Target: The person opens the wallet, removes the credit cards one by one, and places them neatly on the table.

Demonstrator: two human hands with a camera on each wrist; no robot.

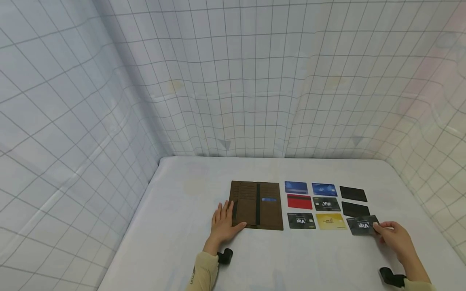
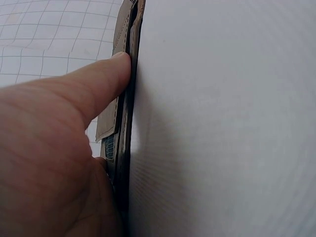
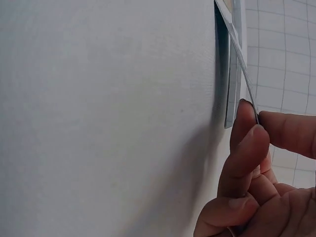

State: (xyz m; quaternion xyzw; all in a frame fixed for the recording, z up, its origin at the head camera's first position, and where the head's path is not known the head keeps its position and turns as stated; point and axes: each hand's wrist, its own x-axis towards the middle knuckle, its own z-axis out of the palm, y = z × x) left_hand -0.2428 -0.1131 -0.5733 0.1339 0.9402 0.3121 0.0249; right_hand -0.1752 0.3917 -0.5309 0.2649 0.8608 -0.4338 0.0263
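Observation:
An open brown wallet [image 1: 269, 216] lies on the white table, a blue card [image 1: 268, 199] showing in a slot on its right half. On the wallet's lower left edge rests my left hand [image 1: 223, 228], fingers extended. The thumb [image 2: 106, 79] presses on the wallet's edge in the left wrist view. At the right, my right hand [image 1: 397, 239] pinches the right edge of a dark "Vip" card [image 1: 360, 225] between thumb and fingers. The right wrist view shows this card [image 3: 245, 74] edge-on and tilted, its near edge raised.
Several cards lie in rows right of the wallet: blue ones [image 1: 296, 187], a red one [image 1: 299, 202], a yellow one [image 1: 331, 221], dark Vip ones [image 1: 301, 221] and plain black ones [image 1: 353, 194]. Grid-patterned white curtains [image 1: 233, 81] hang behind and beside the table [image 1: 174, 226].

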